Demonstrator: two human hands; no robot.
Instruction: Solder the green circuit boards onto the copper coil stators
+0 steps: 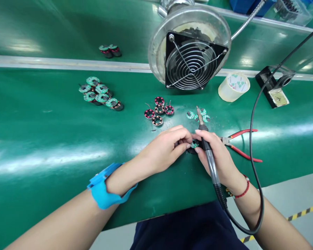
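My left hand [168,147] is closed, its thumb and fingertips pinching at a small round green circuit board [194,143]. The board sits over a dark round coil part low on the bench, mostly hidden by my fingers. My right hand [221,158] has a soldering iron [211,164] lying across it, tip pointing up and away from the board. Its thumb and fingertips also touch the right side of the board. Just beyond lie several loose green circuit boards [190,115]. Left of these is a group of wound motor stators [159,109] with red or copper-coloured windings.
Red-handled pliers [241,133] lie open beside my right hand. The iron's black cable loops over my right forearm. A fan [193,66] overhangs the back, near a tape roll [234,86] and an iron stand [272,86]. Stators topped with boards [101,93] stand at left.
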